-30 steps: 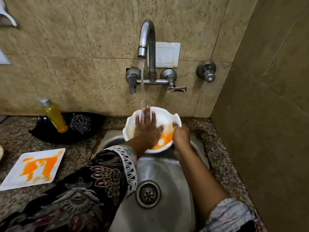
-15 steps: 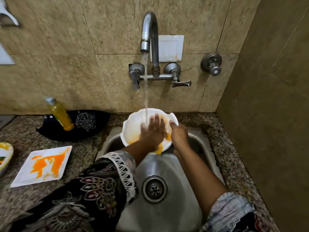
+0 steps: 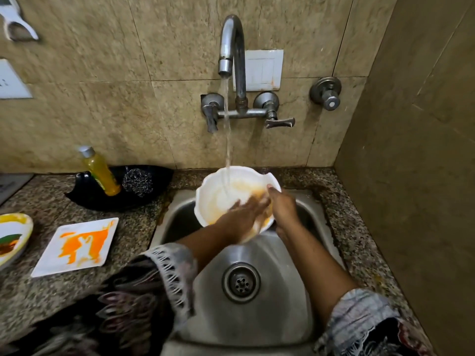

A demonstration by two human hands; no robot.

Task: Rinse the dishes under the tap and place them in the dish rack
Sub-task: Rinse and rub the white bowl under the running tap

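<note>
- Head view: a white bowl (image 3: 221, 199) with a scalloped rim is held tilted over the sink (image 3: 257, 317), and the stream from the tap (image 3: 231, 44) lands inside it
- The right hand (image 3: 282, 209) grips the bowl at its right rim, thumb hooked over the edge and fingers curled out of sight behind it
- The left hand (image 3: 244, 217) lies flat inside the bowl, fingers straight and together, pressed on the orange smear near the lower right; it holds nothing
- To do this step well, I would sweep the flat fingers round the whole inside while turning the bowl, so the stream reaches the residue low on the right
- Keeping the bowl tipped towards the drain (image 3: 241, 282) should let the orange water run off rather than pool
- A wet, slick rim calls for a firm grip from the holding hand
- Still unwashed on the counter (image 3: 133, 227): a square plate (image 3: 74, 246) smeared orange and a second dish (image 3: 12, 237) at the left edge
- No dish rack is in view, so where the bowl goes next cannot be told
</note>
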